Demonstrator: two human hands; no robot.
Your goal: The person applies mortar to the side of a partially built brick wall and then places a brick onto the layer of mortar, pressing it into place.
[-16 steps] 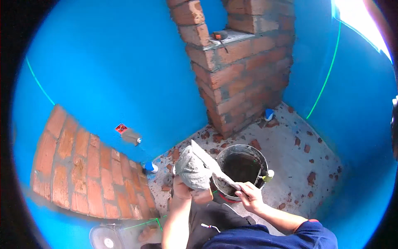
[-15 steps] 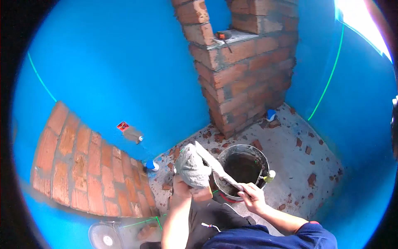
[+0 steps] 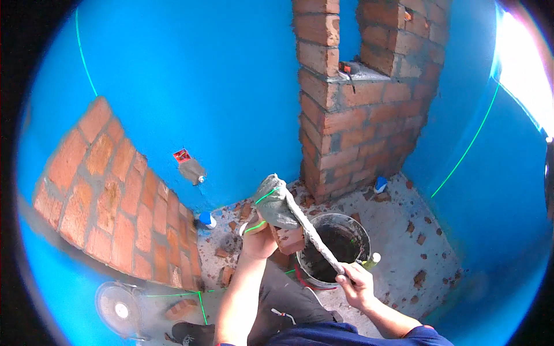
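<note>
Over the debris-strewn floor (image 3: 401,262), in front of the person's lap and just left of the bucket (image 3: 340,224), a red brick (image 3: 289,239) is held up in the left hand (image 3: 259,238). The brick is gripped from its left side with that hand partly closed around it; the fingers on the far side are hidden. Its upper end is covered by a thick heap of grey mortar (image 3: 274,202), presumably kept uppermost so that the load does not slide off. By the right hand (image 3: 356,284), fully curled around the handle, a mortar-coated trowel (image 3: 314,237) is held edge-on, its far part laid along the mortar's right side, probably so that the heap can be pressed and shaped. The bucket is likely set close by so that mortar can be reached easily; a yellow-green handle (image 3: 372,261) is seen at its right rim. Between the low brick wall (image 3: 115,196) and the brick pillar (image 3: 369,124), a blue-and-white object (image 3: 206,219) is left on the floor. No brand, label or writing can be read, and any marking on the orange-and-black tape measure (image 3: 348,68) is too small to tell.
</note>
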